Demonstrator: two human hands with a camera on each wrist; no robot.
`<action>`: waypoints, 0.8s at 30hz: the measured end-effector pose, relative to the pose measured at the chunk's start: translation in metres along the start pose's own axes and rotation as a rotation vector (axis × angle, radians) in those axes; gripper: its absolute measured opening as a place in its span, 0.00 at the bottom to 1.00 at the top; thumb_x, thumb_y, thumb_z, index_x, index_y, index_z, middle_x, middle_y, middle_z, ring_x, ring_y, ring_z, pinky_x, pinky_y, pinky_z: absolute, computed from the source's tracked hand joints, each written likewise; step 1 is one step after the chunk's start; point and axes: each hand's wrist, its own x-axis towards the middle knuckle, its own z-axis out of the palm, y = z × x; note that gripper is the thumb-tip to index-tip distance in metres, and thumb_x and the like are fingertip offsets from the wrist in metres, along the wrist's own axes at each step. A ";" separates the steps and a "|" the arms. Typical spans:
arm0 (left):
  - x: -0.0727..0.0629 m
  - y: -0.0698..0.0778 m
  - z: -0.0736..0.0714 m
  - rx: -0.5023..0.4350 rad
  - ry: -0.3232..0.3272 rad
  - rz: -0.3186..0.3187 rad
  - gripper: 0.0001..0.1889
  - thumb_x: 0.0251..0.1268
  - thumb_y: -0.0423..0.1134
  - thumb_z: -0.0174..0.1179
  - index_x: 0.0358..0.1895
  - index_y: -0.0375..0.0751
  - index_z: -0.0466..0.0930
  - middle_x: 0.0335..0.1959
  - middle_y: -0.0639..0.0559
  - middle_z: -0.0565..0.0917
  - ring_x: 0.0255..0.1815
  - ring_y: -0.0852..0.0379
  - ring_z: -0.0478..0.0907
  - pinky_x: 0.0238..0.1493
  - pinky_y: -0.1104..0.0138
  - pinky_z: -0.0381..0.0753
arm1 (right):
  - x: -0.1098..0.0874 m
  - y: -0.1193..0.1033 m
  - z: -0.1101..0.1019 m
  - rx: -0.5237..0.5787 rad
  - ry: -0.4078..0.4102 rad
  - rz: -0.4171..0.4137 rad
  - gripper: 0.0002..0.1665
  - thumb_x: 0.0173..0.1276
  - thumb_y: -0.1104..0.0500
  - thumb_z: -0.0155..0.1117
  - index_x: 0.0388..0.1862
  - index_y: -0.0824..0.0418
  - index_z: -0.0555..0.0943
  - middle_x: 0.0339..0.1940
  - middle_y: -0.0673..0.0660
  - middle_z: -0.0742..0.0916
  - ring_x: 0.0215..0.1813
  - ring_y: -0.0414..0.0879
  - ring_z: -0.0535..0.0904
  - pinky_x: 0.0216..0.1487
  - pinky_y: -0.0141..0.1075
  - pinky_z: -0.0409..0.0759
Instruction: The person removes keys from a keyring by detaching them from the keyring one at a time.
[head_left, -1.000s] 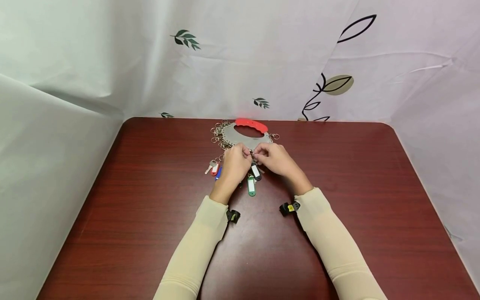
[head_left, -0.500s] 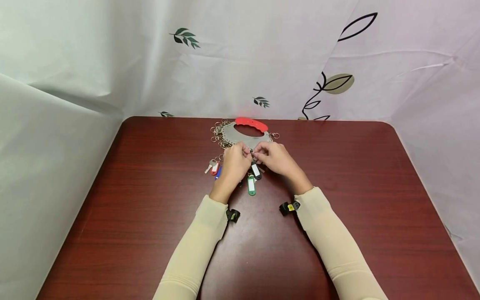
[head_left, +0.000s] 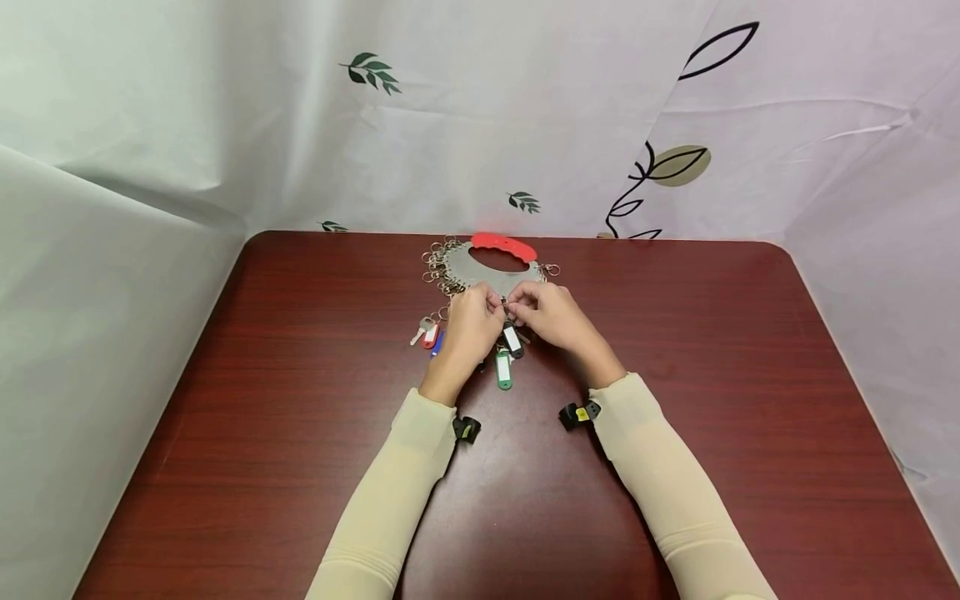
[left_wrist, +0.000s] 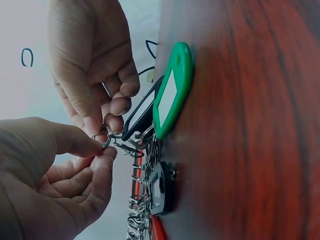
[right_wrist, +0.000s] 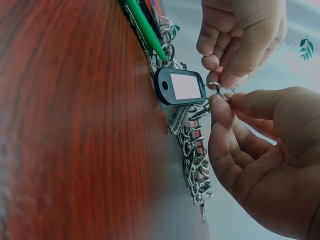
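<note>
- since the earlier frame: hardly any change; both hands stay pinched together at the same spot.
- left hand (head_left: 471, 323) and right hand (head_left: 551, 315) each pinch the small split ring (right_wrist: 218, 90) by the black key tag (right_wrist: 180, 86), at the key holder plate (head_left: 480, 268) on the bench (head_left: 300, 400).
- handling: ring light, stiff, springy, slippery; grip by fingertips at its edge.
- hidden: the ring's opening and what it hooks to.

both forearms in cream sleeves reach forward and converge. the left hand (head_left: 468, 321) and right hand (head_left: 547, 315) meet fingertip to fingertip, thumb and forefinger pinched, other fingers curled loosely.
</note>
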 end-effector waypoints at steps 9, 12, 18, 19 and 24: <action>0.000 0.000 0.000 -0.017 -0.015 -0.012 0.02 0.63 0.29 0.64 0.32 0.37 0.82 0.30 0.44 0.87 0.35 0.47 0.83 0.40 0.56 0.81 | 0.001 0.002 -0.001 0.001 -0.010 -0.007 0.06 0.75 0.61 0.65 0.42 0.59 0.88 0.29 0.54 0.89 0.31 0.43 0.83 0.32 0.33 0.78; 0.001 0.001 -0.001 -0.012 -0.013 -0.005 0.02 0.63 0.29 0.64 0.32 0.37 0.82 0.30 0.44 0.87 0.34 0.47 0.83 0.40 0.57 0.82 | 0.001 0.003 -0.002 0.001 -0.008 -0.009 0.06 0.75 0.60 0.65 0.42 0.59 0.88 0.29 0.54 0.89 0.29 0.42 0.81 0.31 0.33 0.78; 0.001 0.001 -0.001 -0.015 -0.025 -0.007 0.03 0.64 0.30 0.65 0.32 0.37 0.83 0.28 0.44 0.87 0.32 0.47 0.82 0.39 0.57 0.80 | 0.002 0.004 -0.001 0.023 -0.008 -0.005 0.06 0.75 0.60 0.65 0.42 0.60 0.88 0.29 0.55 0.89 0.28 0.43 0.81 0.27 0.33 0.78; 0.001 0.001 -0.001 -0.016 -0.027 -0.009 0.03 0.64 0.30 0.65 0.32 0.37 0.83 0.28 0.44 0.87 0.32 0.48 0.82 0.39 0.57 0.80 | 0.002 0.004 -0.001 0.027 -0.009 -0.003 0.06 0.75 0.60 0.65 0.42 0.60 0.88 0.30 0.55 0.90 0.28 0.44 0.82 0.27 0.33 0.78; 0.001 0.001 0.000 -0.017 -0.027 -0.001 0.03 0.63 0.29 0.64 0.31 0.37 0.82 0.27 0.45 0.86 0.31 0.48 0.82 0.37 0.58 0.81 | 0.001 0.002 -0.002 0.045 -0.009 0.005 0.06 0.75 0.61 0.65 0.42 0.61 0.87 0.31 0.56 0.90 0.28 0.47 0.83 0.26 0.32 0.79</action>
